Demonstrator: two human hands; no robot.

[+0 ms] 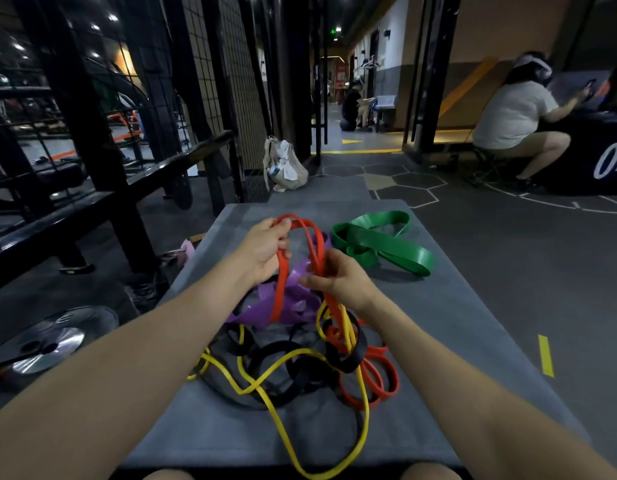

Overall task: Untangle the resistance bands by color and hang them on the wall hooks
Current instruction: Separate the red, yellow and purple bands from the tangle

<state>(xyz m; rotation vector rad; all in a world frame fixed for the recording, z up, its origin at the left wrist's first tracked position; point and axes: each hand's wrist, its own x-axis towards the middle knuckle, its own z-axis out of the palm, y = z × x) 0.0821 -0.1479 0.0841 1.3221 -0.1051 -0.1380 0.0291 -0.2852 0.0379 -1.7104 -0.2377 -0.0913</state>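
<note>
- The yellow band (301, 355), thin, lies nearest on the grey worktop (456, 323); one long loop runs to the near edge, and it crosses over and under the black band (293, 379).
- The black band, wider, coils in the middle of the pile, just behind the yellow loop.
- The red band (379, 379) has flat loops lying right of the black band; its strands rise through the tangle to both hands.
- The right hand (338, 277), above the pile, has its grip pinched round the bunched red strands, with a yellow strand running up beside them.
- The left hand (265, 249), left of the right hand and a little farther, has its grip curled round the top arc of the red band, holding it up off the worktop.
- The purple band (296, 292), broad and crumpled, lies under the raised red strands, beyond the black band.
- The green band (379, 242), wide, lies folded on its own at the far right of the worktop, apart from the pile.
- A weight plate (50, 341) lies on the floor left of the worktop.
- A beige bag (286, 168) stands on the floor beyond the worktop, against a black mesh panel (227, 81).
- A seated person (514, 116) is far right, back turned.
</note>
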